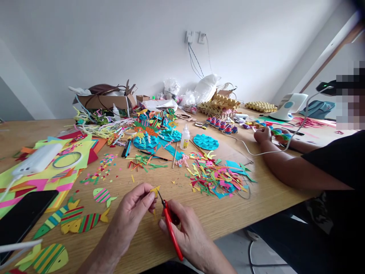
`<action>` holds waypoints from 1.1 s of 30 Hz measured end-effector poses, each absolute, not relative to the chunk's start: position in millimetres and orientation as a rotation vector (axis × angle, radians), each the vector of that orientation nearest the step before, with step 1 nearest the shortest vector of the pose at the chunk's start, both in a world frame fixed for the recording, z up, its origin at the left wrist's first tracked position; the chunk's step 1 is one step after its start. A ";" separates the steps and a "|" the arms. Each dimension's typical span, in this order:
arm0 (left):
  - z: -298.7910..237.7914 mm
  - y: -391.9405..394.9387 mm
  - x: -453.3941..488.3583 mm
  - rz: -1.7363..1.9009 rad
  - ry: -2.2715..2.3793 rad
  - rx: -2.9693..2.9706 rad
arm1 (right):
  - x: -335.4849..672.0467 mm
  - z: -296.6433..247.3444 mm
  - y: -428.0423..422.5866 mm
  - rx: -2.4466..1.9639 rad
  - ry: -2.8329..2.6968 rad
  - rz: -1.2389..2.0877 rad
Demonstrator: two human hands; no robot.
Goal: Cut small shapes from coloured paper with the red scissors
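Note:
My left hand pinches a small yellow paper piece between thumb and fingers near the table's front edge. My right hand is closed round red-handled scissors, whose blades point up at the yellow piece. Striped paper fish lie on the wooden table to the left of my hands. A heap of coloured paper scraps lies to the right, beyond my hands.
A co-worker sits at the right, a hand on a coloured object. A glue bottle, blue egg-carton pieces, markers, a cardboard box, a black phone and a white power bank are on the table.

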State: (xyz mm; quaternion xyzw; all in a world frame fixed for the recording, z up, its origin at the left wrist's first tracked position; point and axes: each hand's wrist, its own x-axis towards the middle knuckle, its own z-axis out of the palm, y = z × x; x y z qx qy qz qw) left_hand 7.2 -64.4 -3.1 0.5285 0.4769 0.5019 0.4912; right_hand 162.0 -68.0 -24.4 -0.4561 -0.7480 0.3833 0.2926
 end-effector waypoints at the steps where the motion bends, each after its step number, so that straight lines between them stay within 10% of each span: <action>1: -2.8 -64.5 7.8 1.214 1.161 1.287 | 161.6 -24.6 -67.8 -1.210 -1.993 1.011; 33: -2.3 -62.6 5.8 1.142 1.235 1.332 | 166.6 -29.5 -67.8 -1.227 -1.940 1.038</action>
